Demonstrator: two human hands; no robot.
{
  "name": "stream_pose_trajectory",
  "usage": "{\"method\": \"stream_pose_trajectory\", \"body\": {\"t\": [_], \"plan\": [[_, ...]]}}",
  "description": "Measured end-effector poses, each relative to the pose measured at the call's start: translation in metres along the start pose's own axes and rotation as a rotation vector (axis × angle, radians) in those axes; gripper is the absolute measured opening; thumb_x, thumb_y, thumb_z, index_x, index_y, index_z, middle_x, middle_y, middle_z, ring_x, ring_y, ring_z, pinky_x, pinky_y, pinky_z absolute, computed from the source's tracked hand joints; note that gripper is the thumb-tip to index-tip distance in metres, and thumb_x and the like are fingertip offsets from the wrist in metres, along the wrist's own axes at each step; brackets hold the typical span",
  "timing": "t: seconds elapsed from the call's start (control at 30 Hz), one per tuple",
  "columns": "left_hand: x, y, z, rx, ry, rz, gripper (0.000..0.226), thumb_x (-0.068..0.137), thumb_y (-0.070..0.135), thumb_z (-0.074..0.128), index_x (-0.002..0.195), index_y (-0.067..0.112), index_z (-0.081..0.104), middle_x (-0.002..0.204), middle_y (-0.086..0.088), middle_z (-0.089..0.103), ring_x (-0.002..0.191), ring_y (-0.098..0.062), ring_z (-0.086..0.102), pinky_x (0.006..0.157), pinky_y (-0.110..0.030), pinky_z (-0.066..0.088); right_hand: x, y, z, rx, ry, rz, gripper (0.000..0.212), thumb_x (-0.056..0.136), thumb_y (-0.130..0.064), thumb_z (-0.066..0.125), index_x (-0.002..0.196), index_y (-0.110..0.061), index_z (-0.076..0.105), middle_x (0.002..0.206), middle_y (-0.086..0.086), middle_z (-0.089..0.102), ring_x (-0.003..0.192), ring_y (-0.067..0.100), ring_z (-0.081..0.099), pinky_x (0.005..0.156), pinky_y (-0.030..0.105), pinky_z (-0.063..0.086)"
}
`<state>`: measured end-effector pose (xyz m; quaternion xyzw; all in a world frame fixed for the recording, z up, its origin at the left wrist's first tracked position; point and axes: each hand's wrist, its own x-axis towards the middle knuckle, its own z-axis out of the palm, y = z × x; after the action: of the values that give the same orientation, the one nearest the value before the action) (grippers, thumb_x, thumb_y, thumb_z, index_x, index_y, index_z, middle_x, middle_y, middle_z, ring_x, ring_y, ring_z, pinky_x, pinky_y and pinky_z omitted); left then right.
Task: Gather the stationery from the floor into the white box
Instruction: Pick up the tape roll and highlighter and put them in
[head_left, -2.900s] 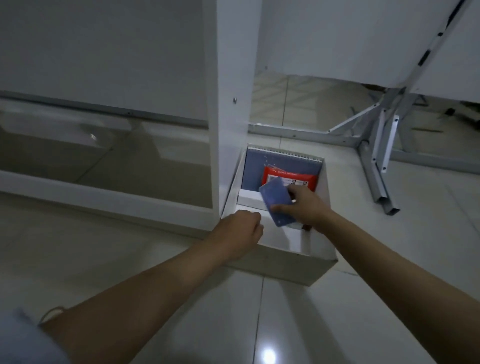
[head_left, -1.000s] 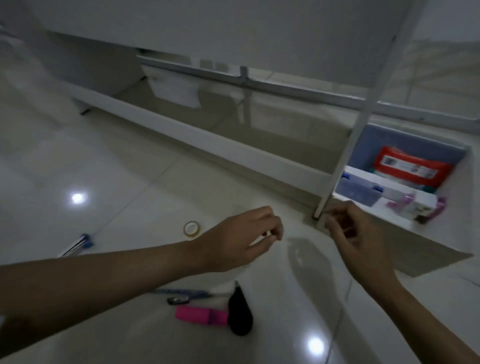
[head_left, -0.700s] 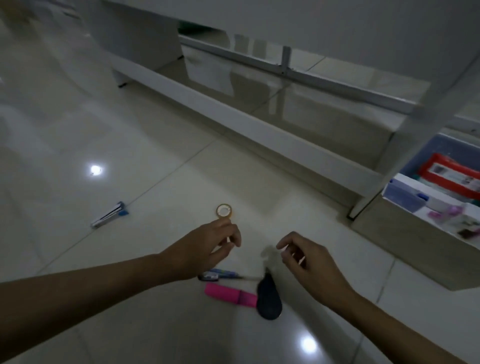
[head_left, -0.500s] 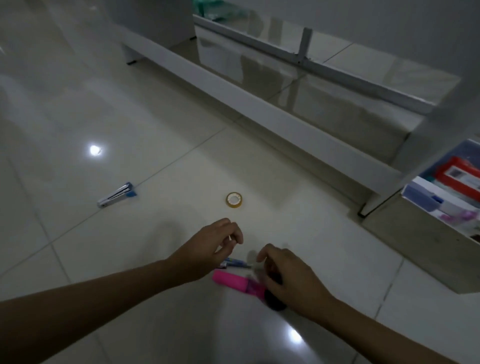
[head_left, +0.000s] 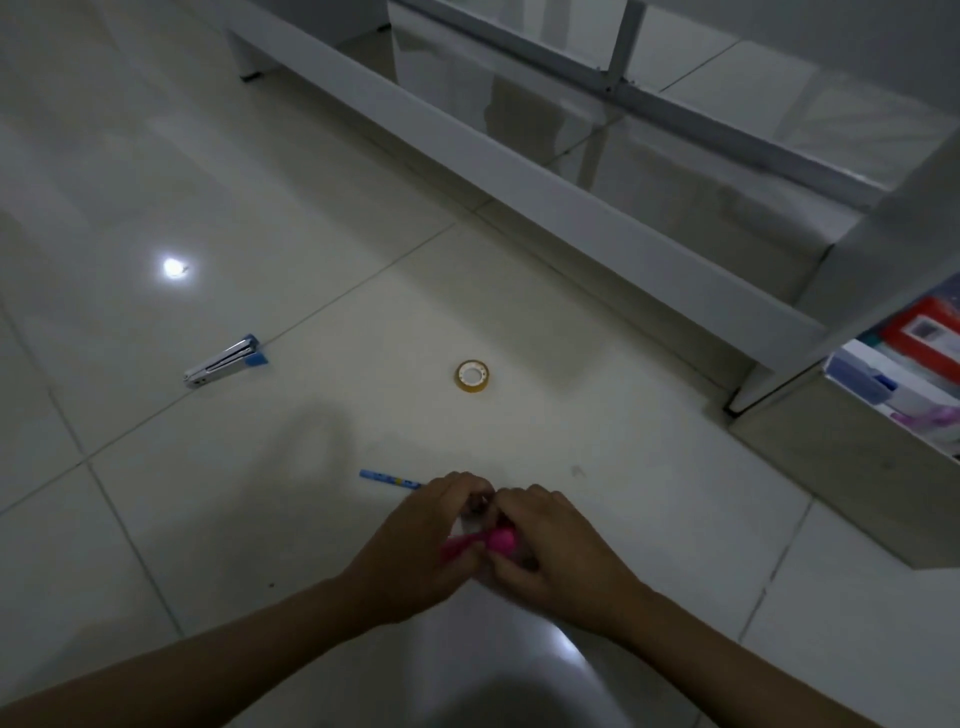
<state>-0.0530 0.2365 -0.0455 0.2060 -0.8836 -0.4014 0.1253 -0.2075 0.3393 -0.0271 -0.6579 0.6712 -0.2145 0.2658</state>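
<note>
The box (head_left: 852, 447) at right already holds several items, while both hands, left (head_left: 415, 545) and right (head_left: 556, 551), close on the pink marker (head_left: 480, 543) on the floor, leaving pen (head_left: 389, 478), tape (head_left: 472, 375) and stapler (head_left: 226, 360).

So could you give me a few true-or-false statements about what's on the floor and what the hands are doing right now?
1. Both hands are at the pink highlighter. True.
2. The tape roll is inside the white box. False: it lies on the floor tiles, apart from the box.
3. The stapler lies untouched, left of the tape roll. True.
4. The left hand is picking up the stapler. False: it is by the highlighter, beside the right hand.
5. The blue pen pokes out beyond the left hand. True.
</note>
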Motion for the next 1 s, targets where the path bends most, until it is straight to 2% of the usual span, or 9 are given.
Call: {"method": "stream_pose_trajectory", "body": {"t": [0.13,0.23,0.33,0.43,0.53,0.63,0.77,0.83,1.0], "plan": [[0.003,0.008,0.003,-0.246,-0.051,-0.152,0.011,0.086,0.029,0.048,0.092,0.021,0.053,0.076,0.002,0.063,0.069,-0.012,0.059,0.065,-0.029,0.047,-0.004,-0.001,-0.010,0.193,0.063,0.075,0.017,0.084,-0.039,0.057,0.090,-0.024,0.050,0.076,-0.018,0.050,0.074,0.001,0.047,0.062,0.014,0.034],[0.003,0.012,0.010,-0.453,-0.074,-0.283,0.025,0.095,0.025,0.037,0.077,0.014,0.050,0.059,0.004,0.051,0.051,-0.010,0.045,0.052,-0.021,0.037,-0.006,0.003,-0.006,0.226,0.155,0.180,0.022,0.085,-0.044,0.059,0.094,-0.032,0.044,0.082,-0.014,0.054,0.075,0.004,0.051,0.061,0.022,0.045],[0.002,0.012,0.016,-0.629,-0.024,-0.461,0.039,0.102,0.023,0.029,0.070,0.010,0.046,0.047,0.009,0.040,0.045,-0.009,0.029,0.045,-0.018,0.026,-0.011,0.011,0.000,0.011,0.233,0.332,0.048,0.074,-0.071,0.053,0.105,-0.036,0.040,0.095,-0.019,0.048,0.083,0.002,0.048,0.066,0.024,0.048],[0.007,0.009,0.018,-0.743,0.010,-0.597,0.041,0.102,0.023,0.027,0.078,0.004,0.054,0.045,0.009,0.036,0.039,-0.005,0.024,0.039,-0.016,0.023,-0.022,0.023,0.014,-0.197,0.133,0.386,0.073,0.064,-0.081,0.052,0.118,-0.033,0.039,0.111,-0.011,0.042,0.096,0.010,0.046,0.074,0.028,0.049],[0.012,0.009,0.019,-0.754,-0.013,-0.637,0.039,0.101,0.022,0.026,0.081,0.003,0.055,0.046,0.009,0.035,0.036,-0.005,0.023,0.038,-0.016,0.022,-0.030,0.030,0.023,-0.184,0.091,0.377,0.067,0.065,-0.055,0.066,0.121,-0.031,0.039,0.120,-0.006,0.035,0.102,0.016,0.044,0.071,0.030,0.050],[0.019,0.008,0.025,-0.776,-0.061,-0.690,0.036,0.100,0.020,0.025,0.081,0.004,0.052,0.043,0.009,0.033,0.033,-0.005,0.022,0.036,-0.014,0.020,-0.032,0.032,0.015,0.039,0.150,0.405,0.051,0.068,-0.036,0.067,0.111,-0.030,0.042,0.112,-0.008,0.035,0.091,0.010,0.044,0.062,0.024,0.046],[0.037,0.013,0.035,-0.891,-0.102,-0.751,0.038,0.099,0.022,0.023,0.080,0.006,0.052,0.039,0.008,0.033,0.026,-0.004,0.021,0.031,-0.010,0.019,-0.036,0.039,-0.007,0.475,0.325,0.523,0.011,0.084,-0.014,0.058,0.092,-0.021,0.056,0.089,-0.006,0.061,0.068,0.002,0.056,0.059,0.023,0.047],[0.048,0.024,0.041,-0.873,-0.082,-0.737,0.041,0.100,0.023,0.024,0.075,0.008,0.054,0.039,0.007,0.035,0.028,-0.005,0.021,0.033,-0.010,0.018,-0.044,0.042,-0.024,0.618,0.377,0.601,0.015,0.089,-0.008,0.053,0.093,-0.017,0.064,0.086,0.002,0.068,0.067,0.007,0.062,0.055,0.025,0.053],[0.084,0.058,0.058,-0.782,-0.144,-0.637,0.039,0.100,0.026,0.026,0.082,0.008,0.055,0.043,0.006,0.041,0.031,-0.006,0.026,0.035,-0.014,0.020,-0.066,0.051,-0.071,0.887,0.507,0.585,0.023,0.093,-0.002,0.049,0.104,-0.010,0.068,0.100,0.014,0.070,0.088,0.028,0.070,0.068,0.037,0.060]]}}
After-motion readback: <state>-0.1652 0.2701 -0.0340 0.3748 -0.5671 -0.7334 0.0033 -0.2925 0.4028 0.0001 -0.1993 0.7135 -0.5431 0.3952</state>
